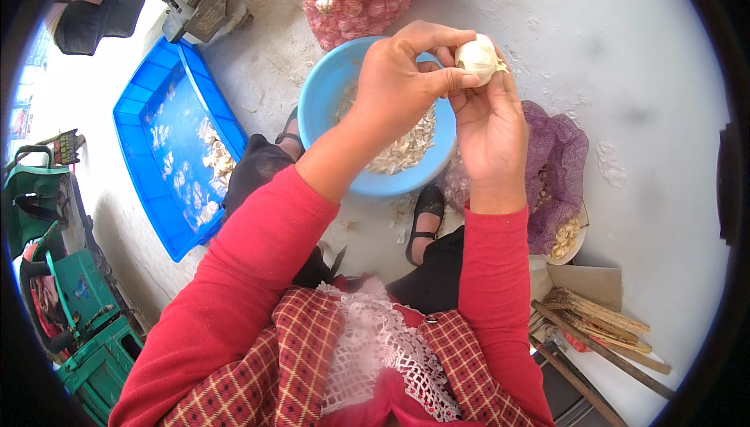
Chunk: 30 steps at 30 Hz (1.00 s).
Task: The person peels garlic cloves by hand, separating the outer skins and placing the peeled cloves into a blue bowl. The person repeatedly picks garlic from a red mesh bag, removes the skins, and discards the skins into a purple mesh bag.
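My left hand (394, 78) pinches a pale garlic bulb (479, 59) between thumb and fingers. From the right, my right hand (494, 116) also grips the bulb, its thumb against the lower side and some fingers hidden behind. Papery skin covers the bulb, and a tuft points right. Both hands are raised above the rim of a light blue plastic basin (310, 104), which stands on the floor between my feet. Dry garlic skins and loose pieces (404, 154) lie in the basin, partly hidden by my left hand and forearm.
A blue plastic tray (176, 192) at left holds garlic pieces (218, 163). Behind the basin stands a red mesh sack (357, 11) of garlic bulbs. A purple mesh sack (556, 151) and a bowl of cloves (565, 239) sit at right, near wooden sticks (603, 321). Green containers (88, 298) stand lower left.
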Motion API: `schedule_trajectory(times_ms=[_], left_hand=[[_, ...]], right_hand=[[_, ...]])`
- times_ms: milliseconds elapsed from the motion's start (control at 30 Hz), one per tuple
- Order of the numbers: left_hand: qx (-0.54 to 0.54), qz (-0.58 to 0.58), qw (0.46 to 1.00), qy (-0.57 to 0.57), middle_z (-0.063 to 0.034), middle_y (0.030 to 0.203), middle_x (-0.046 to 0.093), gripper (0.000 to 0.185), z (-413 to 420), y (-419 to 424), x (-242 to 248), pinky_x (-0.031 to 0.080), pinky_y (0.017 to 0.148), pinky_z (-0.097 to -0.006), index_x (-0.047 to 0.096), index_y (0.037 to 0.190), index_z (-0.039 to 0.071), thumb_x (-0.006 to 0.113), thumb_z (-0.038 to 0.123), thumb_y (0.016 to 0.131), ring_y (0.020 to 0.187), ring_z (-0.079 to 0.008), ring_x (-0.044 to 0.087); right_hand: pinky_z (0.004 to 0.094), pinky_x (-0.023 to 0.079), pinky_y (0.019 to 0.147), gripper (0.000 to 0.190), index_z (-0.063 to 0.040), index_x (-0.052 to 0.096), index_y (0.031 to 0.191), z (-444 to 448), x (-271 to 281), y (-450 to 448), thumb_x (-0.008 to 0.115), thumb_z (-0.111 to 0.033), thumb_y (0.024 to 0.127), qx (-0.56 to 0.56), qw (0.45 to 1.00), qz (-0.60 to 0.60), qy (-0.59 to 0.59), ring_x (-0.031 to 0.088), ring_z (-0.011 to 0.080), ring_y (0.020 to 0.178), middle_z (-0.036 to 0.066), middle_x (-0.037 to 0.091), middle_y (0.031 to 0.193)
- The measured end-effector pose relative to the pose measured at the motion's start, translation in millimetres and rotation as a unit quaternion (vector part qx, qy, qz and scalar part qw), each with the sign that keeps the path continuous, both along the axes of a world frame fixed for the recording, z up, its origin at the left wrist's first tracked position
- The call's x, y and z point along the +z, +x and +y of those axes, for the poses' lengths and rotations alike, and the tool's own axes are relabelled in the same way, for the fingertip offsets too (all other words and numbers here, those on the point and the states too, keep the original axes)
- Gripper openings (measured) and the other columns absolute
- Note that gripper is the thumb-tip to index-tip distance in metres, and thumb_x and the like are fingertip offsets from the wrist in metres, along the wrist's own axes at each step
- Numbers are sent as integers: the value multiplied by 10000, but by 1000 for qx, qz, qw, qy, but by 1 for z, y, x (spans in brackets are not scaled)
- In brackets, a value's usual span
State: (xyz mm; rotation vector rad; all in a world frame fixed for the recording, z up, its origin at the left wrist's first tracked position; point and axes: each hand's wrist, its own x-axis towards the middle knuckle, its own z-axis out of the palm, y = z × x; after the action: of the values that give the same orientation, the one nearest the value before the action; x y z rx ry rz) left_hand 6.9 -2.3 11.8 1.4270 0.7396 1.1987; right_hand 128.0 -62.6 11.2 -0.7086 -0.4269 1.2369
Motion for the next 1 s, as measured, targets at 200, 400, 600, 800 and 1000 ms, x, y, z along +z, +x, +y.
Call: schedule_trajectory(times_ms=[200, 400, 600, 800, 1000], left_hand=[[-13, -95, 994, -41, -48, 1005, 717, 250, 1, 5, 0, 531, 684, -237, 742, 1054, 15, 748, 19, 803, 810, -90, 624], [-32, -121, 981, -147, -82, 1098, 704, 169, 6, -1, -2, 524, 820, -274, 682, 1081, -10, 641, 57, 932, 935, -126, 644], [-61, -103, 970, -211, -69, 1011, 697, 205, 3, 5, -3, 525, 733, -265, 655, 1084, -2, 645, 160, 960, 886, -123, 644], [-37, -110, 959, -258, -32, 839, 659, 120, 7, 4, 0, 481, 661, -244, 642, 971, 18, 669, 130, 940, 746, -86, 590], [-24, -146, 941, -304, -15, 818, 615, 114, 18, 2, 0, 480, 666, -243, 616, 954, 23, 659, 128, 941, 746, -95, 577]], right_hand=[[401, 482, 1041, 426, -29, 398, 1449, 1, 6, -1, 449, -170, 1051, -2, 997, -61, 35, 568, 236, 1193, 146, 528, 1349], [369, 519, 969, 475, -15, 412, 1425, 4, 8, -4, 573, -117, 990, 3, 992, -118, 37, 592, 208, 1126, 106, 569, 1264], [326, 517, 884, 415, 1, 474, 1326, 10, 6, -6, 575, -169, 961, 2, 988, -153, -11, 598, 182, 1019, 96, 580, 1171], [235, 414, 581, 223, -19, 571, 1080, 19, -4, -4, 540, -220, 987, 16, 995, -74, -63, 567, 122, 749, 77, 617, 961], [247, 398, 506, 213, -63, 564, 926, 32, -27, 4, 490, -244, 1010, 38, 987, 81, -136, 571, 163, 798, 81, 614, 914]])
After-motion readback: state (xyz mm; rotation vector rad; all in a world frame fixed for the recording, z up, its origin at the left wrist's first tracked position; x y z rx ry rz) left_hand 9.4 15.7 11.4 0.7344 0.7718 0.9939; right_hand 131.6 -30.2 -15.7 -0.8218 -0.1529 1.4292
